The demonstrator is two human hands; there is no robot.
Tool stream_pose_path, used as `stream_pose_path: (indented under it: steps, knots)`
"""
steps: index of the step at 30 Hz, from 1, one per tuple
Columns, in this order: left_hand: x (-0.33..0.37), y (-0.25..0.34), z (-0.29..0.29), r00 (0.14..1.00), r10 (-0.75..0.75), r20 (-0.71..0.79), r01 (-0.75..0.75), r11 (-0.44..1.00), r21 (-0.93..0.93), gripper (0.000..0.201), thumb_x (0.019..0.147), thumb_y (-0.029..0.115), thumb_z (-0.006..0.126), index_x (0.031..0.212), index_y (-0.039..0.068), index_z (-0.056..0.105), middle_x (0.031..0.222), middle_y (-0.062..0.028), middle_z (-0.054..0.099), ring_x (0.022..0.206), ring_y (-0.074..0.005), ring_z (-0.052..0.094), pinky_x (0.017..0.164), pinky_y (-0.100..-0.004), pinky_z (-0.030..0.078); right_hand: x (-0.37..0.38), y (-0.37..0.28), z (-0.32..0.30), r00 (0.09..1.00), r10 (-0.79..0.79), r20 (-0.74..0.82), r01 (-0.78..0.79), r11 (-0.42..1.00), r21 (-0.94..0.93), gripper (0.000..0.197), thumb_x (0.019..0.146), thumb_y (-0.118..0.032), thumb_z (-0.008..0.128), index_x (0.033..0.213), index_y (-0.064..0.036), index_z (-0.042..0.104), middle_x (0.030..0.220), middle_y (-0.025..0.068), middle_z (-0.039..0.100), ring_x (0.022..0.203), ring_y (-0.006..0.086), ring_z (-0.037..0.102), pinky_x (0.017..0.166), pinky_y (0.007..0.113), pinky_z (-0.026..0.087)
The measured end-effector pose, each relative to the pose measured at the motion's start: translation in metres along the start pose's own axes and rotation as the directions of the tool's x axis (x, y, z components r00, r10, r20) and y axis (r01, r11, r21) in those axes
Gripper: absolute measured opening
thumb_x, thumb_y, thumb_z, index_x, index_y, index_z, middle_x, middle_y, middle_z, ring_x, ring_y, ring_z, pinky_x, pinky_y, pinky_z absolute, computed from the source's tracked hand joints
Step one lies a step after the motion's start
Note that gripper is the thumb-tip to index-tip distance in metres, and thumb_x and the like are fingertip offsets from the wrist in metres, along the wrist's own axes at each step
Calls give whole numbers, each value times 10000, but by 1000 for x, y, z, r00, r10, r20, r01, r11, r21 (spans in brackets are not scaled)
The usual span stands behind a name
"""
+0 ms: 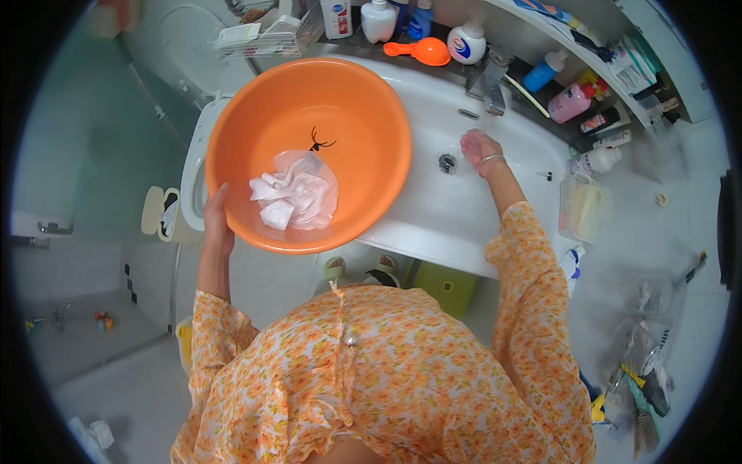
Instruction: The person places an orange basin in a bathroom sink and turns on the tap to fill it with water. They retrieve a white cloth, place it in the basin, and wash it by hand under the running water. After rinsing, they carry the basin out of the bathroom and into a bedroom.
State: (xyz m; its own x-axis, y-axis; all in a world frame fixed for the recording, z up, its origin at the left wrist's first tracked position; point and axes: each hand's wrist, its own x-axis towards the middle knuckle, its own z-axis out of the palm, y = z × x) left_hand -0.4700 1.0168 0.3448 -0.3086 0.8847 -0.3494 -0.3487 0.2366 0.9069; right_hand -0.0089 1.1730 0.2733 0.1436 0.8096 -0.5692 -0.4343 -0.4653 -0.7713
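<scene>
A large orange basin (375,178) rests at the left end of the white sink, partly over the toilet side. My left hand (219,223) is closed on its near left rim, fingers partly hidden by the wall. Inside lie a wet, crumpled white cloth (286,197) in a shallow pool and a small black spider-shaped thing (317,145). Under the metal faucet (488,87), my right hand (481,147) hangs over the sink (425,224) with the palm turned up and nothing held. Its fingers look loosely extended. The drain (447,162) is just left of it.
Along the back ledge stand several bottles, an orange scoop (421,51) and a wire basket (270,39). More bottles, among them a pink one (570,102), line the right side by a plastic basket (581,205). A green stool (447,286) is below the sink.
</scene>
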Motion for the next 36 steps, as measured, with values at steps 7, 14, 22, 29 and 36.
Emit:
stream_pose_path:
  steps: [7, 14, 22, 29, 36]
  knots:
    - [1, 1, 1, 999, 32, -28, -32, 999, 4, 386, 803, 194, 436, 1140, 18, 370, 1073, -91, 470, 974, -173, 468, 837, -281, 373, 18, -11, -5, 998, -17, 60, 14, 999, 44, 102, 753, -144, 528, 751, -44, 507, 693, 68, 549, 626, 174, 551, 562, 266, 470]
    - [-5, 5, 7, 998, 34, -54, -33, 999, 12, 399, 799, 180, 437, 1153, 17, 354, 1079, -92, 462, 980, -172, 465, 838, -281, 373, 13, -18, 1, 999, -19, -30, 21, 999, 46, 132, 776, -175, 516, 747, -46, 514, 695, 57, 551, 630, 165, 551, 564, 254, 475]
    - [-2, 2, 2, 998, 24, -50, -24, 1000, 2, 384, 796, 179, 450, 1132, 11, 371, 1061, -89, 471, 964, -165, 470, 830, -278, 375, 9, -19, 1, 998, -18, -52, 18, 1000, -1, 116, 769, -156, 525, 735, -45, 516, 679, 56, 551, 626, 162, 550, 568, 253, 477]
    - [-5, 4, 3, 998, -3, -57, 2, 1000, -17, 372, 801, 182, 452, 1125, 18, 373, 1053, -78, 472, 963, -157, 465, 830, -272, 371, 9, -21, 2, 1000, -8, -16, 8, 1000, 22, 112, 775, -138, 502, 800, -29, 505, 741, 79, 541, 659, 173, 544, 599, 249, 468]
    - [-14, 20, 5, 978, -152, 141, 144, 987, 65, 379, 743, 136, 460, 1099, 32, 387, 1020, -72, 478, 942, -173, 471, 807, -304, 391, 6, -21, -7, 997, -1, 77, -1, 1000, 21, 138, 772, -109, 506, 863, -6, 489, 782, 86, 549, 694, 178, 552, 593, 237, 461]
